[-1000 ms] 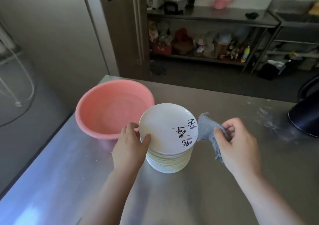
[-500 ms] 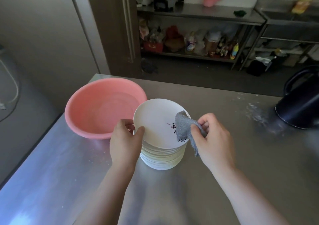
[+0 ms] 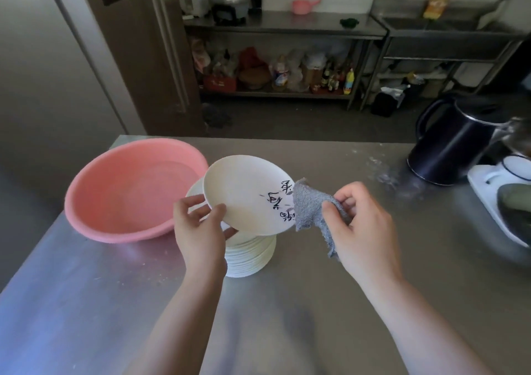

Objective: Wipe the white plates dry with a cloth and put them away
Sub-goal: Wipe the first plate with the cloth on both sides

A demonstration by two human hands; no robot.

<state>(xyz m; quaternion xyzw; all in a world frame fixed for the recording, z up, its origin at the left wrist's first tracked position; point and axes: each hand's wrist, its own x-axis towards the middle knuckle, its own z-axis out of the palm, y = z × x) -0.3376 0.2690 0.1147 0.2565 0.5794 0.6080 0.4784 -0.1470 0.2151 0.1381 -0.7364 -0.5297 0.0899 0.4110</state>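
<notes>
One plate [image 3: 247,195] is lifted off the stack [image 3: 253,255], tilted with its face toward the person. The left hand [image 3: 201,231] pinches its rim at about seven o'clock on the disc, thumb on the face and fingers curled behind. The right hand [image 3: 363,225] grips a bunched grey cloth [image 3: 311,208], thumb pressing it against curled fingers. The cloth's upper corner touches the plate's edge at about three o'clock, just over the black brush characters printed there.

That is the relation I'd say the coming move turns on: the plate's face lies at nine o'clock from the cloth hand, so a sweep leftward across the disc would cover it. The right hand is the nearer one for wiping, while the left only steadies.

The plate is round, shallow and glossy white, probably slick if wet. The cloth looks like nubby terry, soft and limp, with a tail hanging below the fist. The stack beneath stands straight on a brushed steel table [image 3: 86,302], directly under the raised plate.

A pink plastic basin [image 3: 129,190], matte and wide-lipped, sits just beside the stack at nine o'clock. A dark kettle [image 3: 454,144] stands well apart at two o'clock.
</notes>
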